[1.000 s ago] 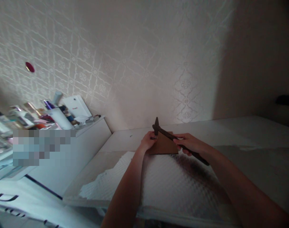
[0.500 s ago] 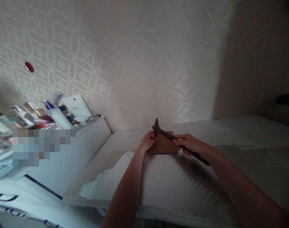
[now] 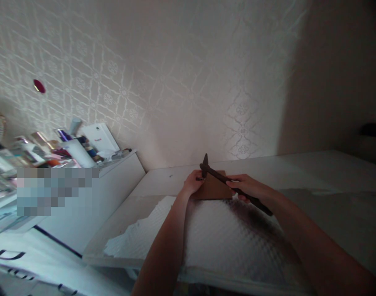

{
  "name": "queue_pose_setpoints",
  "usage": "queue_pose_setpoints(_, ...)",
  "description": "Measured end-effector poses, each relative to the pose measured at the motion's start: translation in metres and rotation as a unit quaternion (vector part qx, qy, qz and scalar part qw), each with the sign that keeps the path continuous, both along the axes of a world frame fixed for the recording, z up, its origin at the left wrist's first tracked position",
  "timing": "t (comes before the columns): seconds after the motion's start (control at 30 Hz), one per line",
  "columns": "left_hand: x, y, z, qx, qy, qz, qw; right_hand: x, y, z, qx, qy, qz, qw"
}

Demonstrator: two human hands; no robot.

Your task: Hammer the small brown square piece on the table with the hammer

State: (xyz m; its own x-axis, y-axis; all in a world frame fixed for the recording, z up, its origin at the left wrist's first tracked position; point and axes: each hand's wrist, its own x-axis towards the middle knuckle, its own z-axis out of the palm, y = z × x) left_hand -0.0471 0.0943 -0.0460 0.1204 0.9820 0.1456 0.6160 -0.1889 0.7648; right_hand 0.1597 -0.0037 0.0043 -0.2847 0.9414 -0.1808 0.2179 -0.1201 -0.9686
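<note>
A dark hammer point(image 3: 219, 176) is gripped along its handle by my right hand point(image 3: 242, 185), and the end of the handle reaches back past the wrist. Its head is up by the fingertips of my left hand point(image 3: 193, 183). Beneath both lies a flat brown board point(image 3: 215, 190). My left hand rests at the board's left edge with the fingers closed; something small and dark shows at the fingertips, too small to name. White quilted paper point(image 3: 225, 238) is spread under the board and my forearms.
The board lies on a pale table point(image 3: 163, 185) against a patterned wall point(image 3: 182, 82). At the left stands a white cabinet point(image 3: 114, 189) with bottles point(image 3: 78, 153) and a white box point(image 3: 100, 137) on top. A round red object point(image 3: 39, 86) is on the wall.
The hammer's head has tilted and shifted very slightly to the right. Both hands and the board hold almost the same place.
</note>
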Motion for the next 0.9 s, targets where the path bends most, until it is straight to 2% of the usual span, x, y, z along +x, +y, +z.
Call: queue_pose_setpoints(0.9, -0.0006, -0.0003, -0.0013, 0.003, -0.019, 0.004, 1.0, 0.001, 0.0029, -0.0044, -0.007, 0.016, -0.016, 1.0)
